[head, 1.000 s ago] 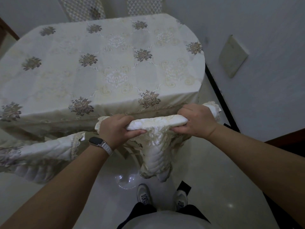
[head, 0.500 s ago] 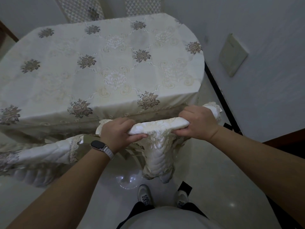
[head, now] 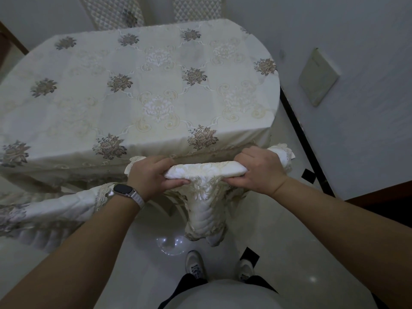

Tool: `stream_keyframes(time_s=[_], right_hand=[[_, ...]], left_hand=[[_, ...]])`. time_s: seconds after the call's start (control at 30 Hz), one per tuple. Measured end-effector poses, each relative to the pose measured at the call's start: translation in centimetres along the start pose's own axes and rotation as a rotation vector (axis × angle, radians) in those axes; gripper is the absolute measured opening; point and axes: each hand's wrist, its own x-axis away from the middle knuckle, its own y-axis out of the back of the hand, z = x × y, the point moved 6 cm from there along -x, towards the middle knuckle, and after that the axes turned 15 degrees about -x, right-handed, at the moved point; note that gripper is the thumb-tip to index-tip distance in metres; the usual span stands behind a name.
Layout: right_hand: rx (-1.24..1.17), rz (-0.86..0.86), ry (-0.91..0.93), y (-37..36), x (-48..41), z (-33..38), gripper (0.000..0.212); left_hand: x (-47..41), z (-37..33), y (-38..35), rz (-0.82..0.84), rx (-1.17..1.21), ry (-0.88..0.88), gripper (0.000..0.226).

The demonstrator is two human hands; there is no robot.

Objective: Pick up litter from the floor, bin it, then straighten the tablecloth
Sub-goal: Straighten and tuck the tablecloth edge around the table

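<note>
Both hands are gripping the bunched lower hem of the tablecloth [head: 142, 85] at the centre of the frame, just below the near edge of the tabletop. The left hand [head: 153, 175] is closed around the left end of the rolled hem, fingers [head: 176, 181] curled under it and a watch [head: 123, 189] on its wrist. The right hand [head: 259, 169] is clenched on the right end, with a tuft of lace poking out beyond its knuckles.

Compared with a second ago, very little is shifting: the roll of cloth is staying taut between the two fists, and both hands seem to be sitting only slightly higher and closer to the table edge. A padded flap is hanging down from the middle of the roll toward the floor [head: 142, 253], above the person's shoes [head: 195, 264].

No litter is showing on the floor, so the work is probably in its last stage, the straightening. The cloth top is already lying flat and smooth; the gathered hem is what is waiting to be let down and evened.
</note>
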Motion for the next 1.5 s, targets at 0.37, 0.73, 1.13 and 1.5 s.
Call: stream_keyframes(time_s=[0.37, 0.73, 1.13, 1.5], right_hand=[[-0.008, 0.014, 0.012, -0.8, -1.1, -2.0, 0.055], [-0.012, 0.035, 0.016, -1.8, -1.1, -3.4, 0.048], [-0.030, 0.087, -0.017, -2.6, 0.3, -3.3, 0.052], [-0.049, 0.151, -0.028, -2.5, 3.1, -2.2, 0.048]], left_hand=[[-1.1, 0.5, -1.9, 0.051, -0.025, 0.025, 0.060], [-1.5, 0.5, -3.1, 0.068, -0.049, 0.015, 0.059], [-0.2, 0.0, -3.3, 0.092, -0.015, 0.007, 0.071], [2.5, -1.5, -4.1, 0.165, -0.035, 0.017, 0.063]])
